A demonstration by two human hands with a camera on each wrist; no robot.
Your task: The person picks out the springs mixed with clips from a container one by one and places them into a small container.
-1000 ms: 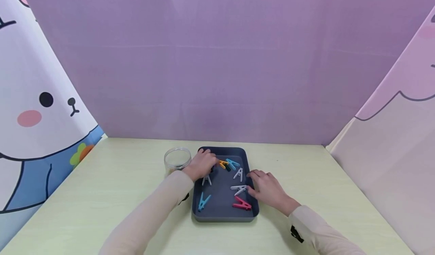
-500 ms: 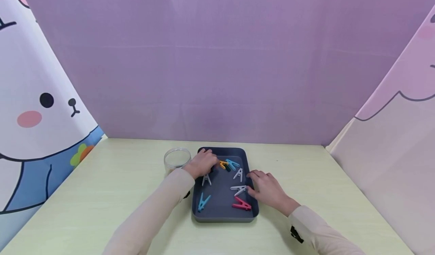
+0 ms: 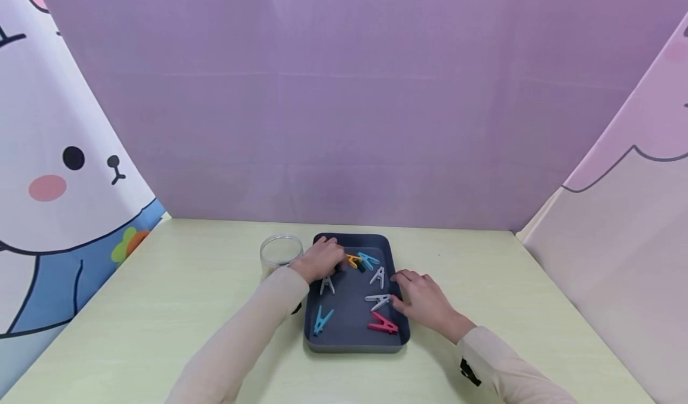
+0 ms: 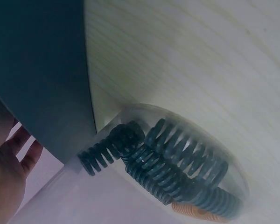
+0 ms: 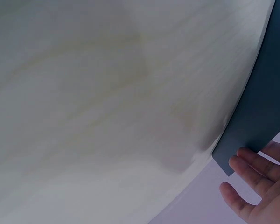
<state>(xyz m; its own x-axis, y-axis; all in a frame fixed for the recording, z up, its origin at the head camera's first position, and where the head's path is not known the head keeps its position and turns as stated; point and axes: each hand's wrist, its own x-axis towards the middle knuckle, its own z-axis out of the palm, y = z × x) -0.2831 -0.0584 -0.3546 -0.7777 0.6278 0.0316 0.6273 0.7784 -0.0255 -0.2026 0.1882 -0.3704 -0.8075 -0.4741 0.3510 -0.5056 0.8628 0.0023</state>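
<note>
A dark grey tray [image 3: 352, 345] holds several clothespins: a yellow one [image 3: 352, 260], a blue one [image 3: 368, 260], a white one [image 3: 378, 277], another white one [image 3: 378, 301] and a red one [image 3: 383, 323] among them. My left hand [image 3: 321, 259] reaches over the tray's left rim at the far end. Its fingertips point down inside; whatever they may hold is hidden, though something dark shows beside them. Just below that hand lies a white clothespin [image 3: 327, 285], and nearer me a blue clothespin [image 3: 322, 320]. My right hand [image 3: 427, 299] rests with extended fingers [image 5: 254, 175] against the tray's right side.
A clear round jar [image 3: 280, 251] stands left of the tray, close to my left wrist. Several dark springs [image 4: 163, 163] and an orange spring [image 4: 198, 212] lie in it. A purple backdrop [image 3: 344, 123] rises behind the pale table [image 3: 161, 308].
My left forearm has shifted slightly to the right, while its hand stays at the tray's far left corner. The right hand and the visible clothespins keep their places.
</note>
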